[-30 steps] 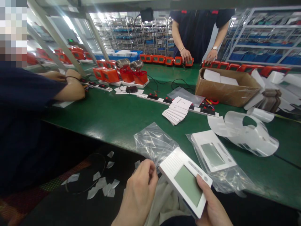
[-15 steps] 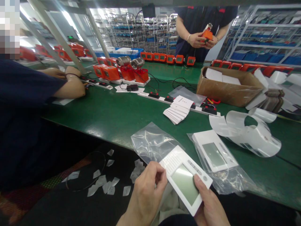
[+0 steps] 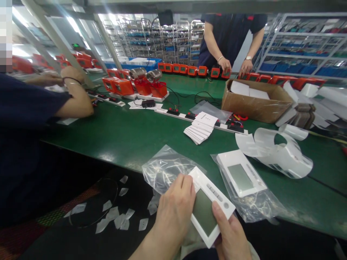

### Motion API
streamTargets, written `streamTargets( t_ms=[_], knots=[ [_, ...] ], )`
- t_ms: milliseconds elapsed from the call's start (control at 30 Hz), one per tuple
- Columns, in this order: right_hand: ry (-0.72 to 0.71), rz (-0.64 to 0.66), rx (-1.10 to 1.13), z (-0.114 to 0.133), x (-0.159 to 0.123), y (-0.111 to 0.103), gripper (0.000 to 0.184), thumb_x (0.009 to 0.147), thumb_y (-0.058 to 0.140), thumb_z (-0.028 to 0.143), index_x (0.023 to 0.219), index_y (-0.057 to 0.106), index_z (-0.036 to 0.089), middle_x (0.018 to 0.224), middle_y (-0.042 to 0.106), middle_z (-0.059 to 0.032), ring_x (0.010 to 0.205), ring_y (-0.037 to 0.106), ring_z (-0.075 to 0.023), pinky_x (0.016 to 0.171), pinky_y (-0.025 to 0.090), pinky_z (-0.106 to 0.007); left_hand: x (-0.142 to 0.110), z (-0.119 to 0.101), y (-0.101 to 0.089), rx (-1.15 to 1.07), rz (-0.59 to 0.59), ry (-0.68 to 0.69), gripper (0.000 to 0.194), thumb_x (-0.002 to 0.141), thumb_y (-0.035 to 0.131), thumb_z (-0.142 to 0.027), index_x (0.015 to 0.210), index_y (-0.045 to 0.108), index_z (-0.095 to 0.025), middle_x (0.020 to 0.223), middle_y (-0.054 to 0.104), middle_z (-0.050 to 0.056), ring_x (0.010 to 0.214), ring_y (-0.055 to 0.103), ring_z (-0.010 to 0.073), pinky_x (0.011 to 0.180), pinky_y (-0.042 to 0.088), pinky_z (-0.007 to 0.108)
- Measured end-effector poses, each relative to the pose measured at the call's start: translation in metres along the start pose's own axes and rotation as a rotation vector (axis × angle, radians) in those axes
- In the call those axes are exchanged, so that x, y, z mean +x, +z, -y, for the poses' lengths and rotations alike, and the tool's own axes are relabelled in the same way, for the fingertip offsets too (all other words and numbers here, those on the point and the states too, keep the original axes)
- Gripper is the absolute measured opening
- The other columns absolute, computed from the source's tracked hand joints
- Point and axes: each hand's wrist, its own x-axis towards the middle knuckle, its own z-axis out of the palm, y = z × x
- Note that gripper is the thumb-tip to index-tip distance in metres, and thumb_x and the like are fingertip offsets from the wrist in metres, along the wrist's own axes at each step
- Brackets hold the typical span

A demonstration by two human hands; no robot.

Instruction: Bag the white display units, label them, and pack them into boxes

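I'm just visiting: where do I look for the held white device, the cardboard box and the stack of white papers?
The held white device (image 3: 205, 213): head view, on its screen.
The cardboard box (image 3: 249, 105): head view, on its front wall.
The stack of white papers (image 3: 200, 127): head view, on its fanned sheets.

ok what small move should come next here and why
Perhaps lift the left hand off the white device: it hides part of the device's face, while the right hand seems able to support it alone, thumb on the front.
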Motion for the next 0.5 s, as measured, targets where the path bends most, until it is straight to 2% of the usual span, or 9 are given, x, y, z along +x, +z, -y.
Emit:
streamTargets(
  t_ms=[100,167,267,400,500],
  knots=[
    [0.014,-0.033,-0.031,0.002,0.0,-0.001,0.053,0.069,0.073,0.05,0.107,0.07,0.014,0.107,0.072,-0.0107,0.115,0.058,-0.031,0.101,0.043,-0.04,0.0,0.0,0.004,-0.02,0.06,0.093,0.02,0.092,0.031,-0.009,0.086,0.045,-0.022,0.082,0.055,0.001,0.074,0.059,0.0191,0.062,0.048,0.03],
    [0.009,-0.029,-0.015,0.006,0.0,0.001,0.055,0.068,0.073,0.051,0.108,0.069,0.013,0.106,0.072,-0.011,0.113,0.059,-0.0308,0.1,0.043,-0.039,-0.006,0.0,0.007,-0.068,0.071,0.173,0.018,0.093,0.031,-0.01,0.087,0.044,-0.022,0.082,0.055,0.001,0.075,0.059,0.0188,0.062,0.047,0.03],
    [0.046,-0.031,0.054,0.013,-0.002,0.004,0.058,0.066,0.075,0.049,0.111,0.068,0.013,0.102,0.073,-0.011,0.107,0.063,-0.03,0.094,0.048,-0.038,-0.016,0.0,0.006,-0.143,-0.008,0.248,0.017,0.094,0.033,-0.013,0.086,0.044,-0.023,0.076,0.055,-0.001,0.069,0.059,0.0165,0.06,0.046,0.028],
    [0.121,0.025,0.225,0.016,-0.008,0.009,0.061,0.067,0.075,0.048,0.116,0.064,0.014,0.094,0.074,-0.0099,0.093,0.068,-0.0284,0.083,0.053,-0.038,-0.024,-0.005,-0.004,-0.275,-0.108,0.237,0.017,0.094,0.037,-0.014,0.082,0.046,-0.022,0.07,0.055,-0.002,0.06,0.058,0.0121,0.056,0.045,0.023],
    [0.074,0.08,0.236,0.011,-0.012,0.014,0.055,0.066,0.077,0.044,0.112,0.066,0.017,0.098,0.074,-0.0097,0.096,0.067,-0.0271,0.085,0.052,-0.036,-0.019,-0.013,-0.012,-0.297,-0.17,0.296,0.018,0.093,0.038,-0.012,0.081,0.048,-0.021,0.067,0.055,-0.002,0.057,0.057,0.0122,0.053,0.044,0.022]
  ],
)
